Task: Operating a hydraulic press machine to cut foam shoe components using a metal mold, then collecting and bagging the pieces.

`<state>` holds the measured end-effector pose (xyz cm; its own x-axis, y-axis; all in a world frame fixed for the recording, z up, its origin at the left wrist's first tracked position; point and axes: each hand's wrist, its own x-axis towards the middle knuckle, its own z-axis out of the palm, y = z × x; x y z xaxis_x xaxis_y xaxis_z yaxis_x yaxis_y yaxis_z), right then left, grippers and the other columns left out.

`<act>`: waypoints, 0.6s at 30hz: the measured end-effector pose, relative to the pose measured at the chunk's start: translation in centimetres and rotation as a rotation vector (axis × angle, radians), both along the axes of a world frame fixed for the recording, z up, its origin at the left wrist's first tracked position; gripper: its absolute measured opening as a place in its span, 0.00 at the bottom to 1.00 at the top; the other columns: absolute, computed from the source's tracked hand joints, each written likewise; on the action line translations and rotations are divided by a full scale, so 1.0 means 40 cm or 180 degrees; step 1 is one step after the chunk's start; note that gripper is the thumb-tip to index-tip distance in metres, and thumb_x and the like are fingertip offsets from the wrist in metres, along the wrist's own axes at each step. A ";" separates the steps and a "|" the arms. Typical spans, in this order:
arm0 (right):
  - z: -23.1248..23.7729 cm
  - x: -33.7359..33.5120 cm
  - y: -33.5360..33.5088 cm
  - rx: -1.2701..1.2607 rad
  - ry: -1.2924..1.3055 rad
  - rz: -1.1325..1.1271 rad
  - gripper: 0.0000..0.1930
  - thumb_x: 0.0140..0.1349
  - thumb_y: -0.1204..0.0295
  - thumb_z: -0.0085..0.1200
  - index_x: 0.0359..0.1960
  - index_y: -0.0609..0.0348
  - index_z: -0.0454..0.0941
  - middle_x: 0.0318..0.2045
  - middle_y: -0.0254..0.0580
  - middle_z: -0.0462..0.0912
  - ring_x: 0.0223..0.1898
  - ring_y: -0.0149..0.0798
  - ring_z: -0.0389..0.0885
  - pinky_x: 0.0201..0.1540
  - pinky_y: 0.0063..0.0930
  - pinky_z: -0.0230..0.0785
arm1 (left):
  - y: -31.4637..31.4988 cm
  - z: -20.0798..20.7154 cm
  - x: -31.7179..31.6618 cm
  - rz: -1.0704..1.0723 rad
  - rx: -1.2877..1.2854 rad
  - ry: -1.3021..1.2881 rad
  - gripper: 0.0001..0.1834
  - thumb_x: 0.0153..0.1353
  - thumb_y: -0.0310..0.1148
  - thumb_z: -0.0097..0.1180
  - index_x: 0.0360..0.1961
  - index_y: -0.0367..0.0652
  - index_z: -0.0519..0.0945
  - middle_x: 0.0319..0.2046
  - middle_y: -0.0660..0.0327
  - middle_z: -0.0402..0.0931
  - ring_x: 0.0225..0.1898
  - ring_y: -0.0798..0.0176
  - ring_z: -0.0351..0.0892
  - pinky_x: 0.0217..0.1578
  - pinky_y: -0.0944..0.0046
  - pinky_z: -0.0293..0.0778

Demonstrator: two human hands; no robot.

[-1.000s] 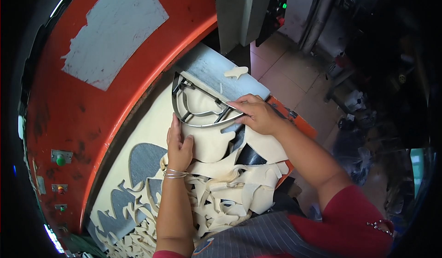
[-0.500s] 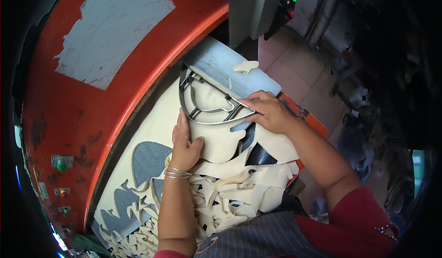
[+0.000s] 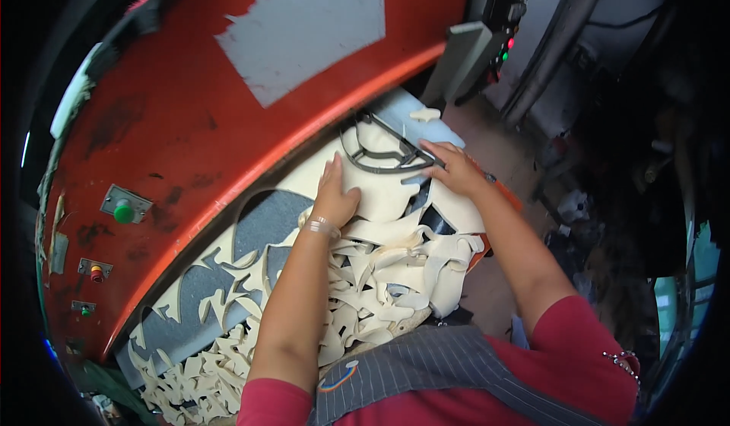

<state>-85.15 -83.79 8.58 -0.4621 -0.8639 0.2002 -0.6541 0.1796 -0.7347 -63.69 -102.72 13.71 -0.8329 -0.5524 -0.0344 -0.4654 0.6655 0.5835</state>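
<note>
Red machine housing [image 3: 175,137] is filling the upper left of the frame, with cream scraps [image 3: 201,373] lying at lower left. At centre, the left hand [image 3: 336,196] is resting on the cream sheet [image 3: 382,196], fingers straight, thumb apart, gripping nothing. Just right of it, the curved metal die [image 3: 384,154] is lying on that sheet, the right hand [image 3: 458,171] pinching its pointed right end. Good placing is probably calling for a level die and fingertips well clear of the housing

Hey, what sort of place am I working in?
Probably a factory or cutting workshop, judging by the large red machine, the dark, curved metal frame resembling a cutting die, and the heap of cream sheet offcuts.
</note>
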 end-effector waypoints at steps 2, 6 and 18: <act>0.028 0.050 0.033 -0.0225 0.0129 -0.0281 0.33 0.50 0.65 0.64 0.61 0.48 0.67 0.51 0.47 0.74 0.55 0.46 0.68 0.56 0.36 0.61 | 0.028 0.092 0.125 0.0476 0.0900 0.0591 0.37 0.53 0.32 0.54 0.65 0.34 0.58 0.61 0.43 0.62 0.64 0.52 0.61 0.63 0.58 0.54; 0.180 0.216 0.102 -0.1009 0.0275 -0.0368 0.29 0.49 0.66 0.65 0.54 0.59 0.71 0.41 0.43 0.80 0.46 0.44 0.75 0.49 0.34 0.66 | -0.005 0.226 0.540 0.1548 0.0620 0.2276 0.21 0.61 0.23 0.48 0.56 0.32 0.70 0.55 0.52 0.71 0.57 0.61 0.70 0.58 0.63 0.63; 0.539 0.987 -0.274 -0.2536 0.0248 0.1354 0.20 0.51 0.60 0.65 0.41 0.55 0.71 0.21 0.36 0.78 0.21 0.37 0.79 0.24 0.29 0.71 | -0.224 0.384 1.504 0.4955 -0.2287 0.3476 0.38 0.59 0.30 0.48 0.68 0.32 0.47 0.68 0.47 0.50 0.67 0.52 0.54 0.63 0.62 0.51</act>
